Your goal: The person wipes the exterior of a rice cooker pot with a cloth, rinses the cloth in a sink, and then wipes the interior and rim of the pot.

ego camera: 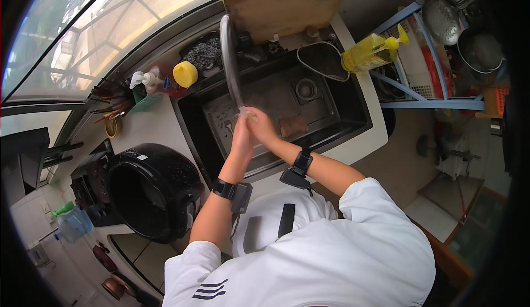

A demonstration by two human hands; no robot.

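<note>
Under the mouth of a curved metal faucet [230, 58], my left hand [242, 130] and my right hand [260, 124] are pressed together over the dark sink [350, 108]. Water seems to run onto them at the fingertips. The palms are turned inward, so whether anything small lies between them is hidden. A flat brown sponge or cloth [294, 125] rests on the sink bottom, right of my right hand. Beyond it is the round drain [306, 89]. A small fork-like utensil [229, 128] lies left of my left hand. Both wrists wear black straps with small devices.
A large black round vessel [161, 162] lies open towards me, left of the sink. A yellow pump bottle [366, 54] stands at the right rim beside a triangular strainer [323, 61]. A wooden cutting board [285, 11] leans behind. A yellow-lidded container [185, 74] stands at back left.
</note>
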